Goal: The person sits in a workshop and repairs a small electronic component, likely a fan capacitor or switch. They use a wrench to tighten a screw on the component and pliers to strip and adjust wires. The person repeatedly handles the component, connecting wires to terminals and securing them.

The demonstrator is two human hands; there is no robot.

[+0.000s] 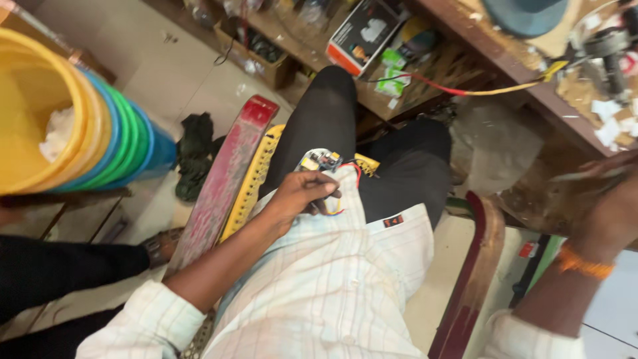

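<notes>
- A small circuit board (319, 161) with red and other coloured wires is being held over the person's lap, just above the hem of the pale checked shirt (332, 279), between the two dark trouser legs.
- At the far left, a nested stack of plastic buckets (100, 126), yellow innermost with blue and green rims showing, is being seen lying on its side, with white crumpled material inside.
- A dark green cloth (196, 153) is lying on the tiled floor (159, 73) beside the stack.
- A red plank (226, 179) and a yellow perforated strip (256, 179) are leaning side by side just left of the lap.
- The board is being gripped by the left hand (302, 196), its fingers curled together around the board's lower part.
- A cardboard box (364, 33) is sitting on a low shelf beyond the knees.
- A red and yellow cable (465, 90) is hanging from the counter (525, 83).
- The right hand (608, 206) is being rested at the counter's edge, blurred; whether its fingers are apart or together cannot be told.
</notes>
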